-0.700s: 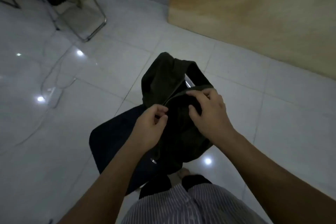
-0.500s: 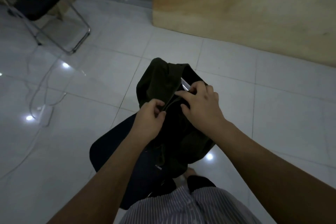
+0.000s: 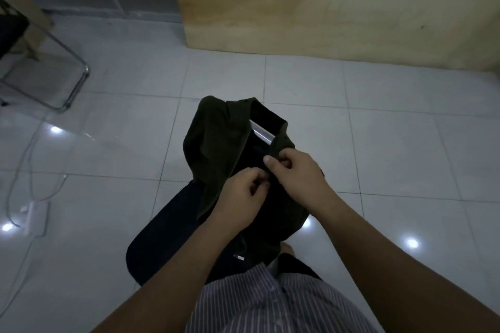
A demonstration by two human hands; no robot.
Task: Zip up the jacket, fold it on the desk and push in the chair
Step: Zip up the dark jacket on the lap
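A dark olive jacket hangs over the back of a dark chair, whose metal top rail shows inside the open collar. My left hand pinches the jacket's left front edge at mid-chest, fingers closed on the fabric. Just above and to the right, my right hand grips the right front edge below the collar. The two hands nearly touch. The upper front is still apart. A small metal zipper piece glints near the hem.
A wooden desk panel stands behind the chair. A second folding chair with a chrome frame is at far left. White cables and a power strip lie on the tiled floor at left. My striped shirt fills the bottom.
My view has tilted up and the scene has shifted down. Both hands stayed on the jacket's front edges. The collar now gapes wider, showing more of the chair rail.
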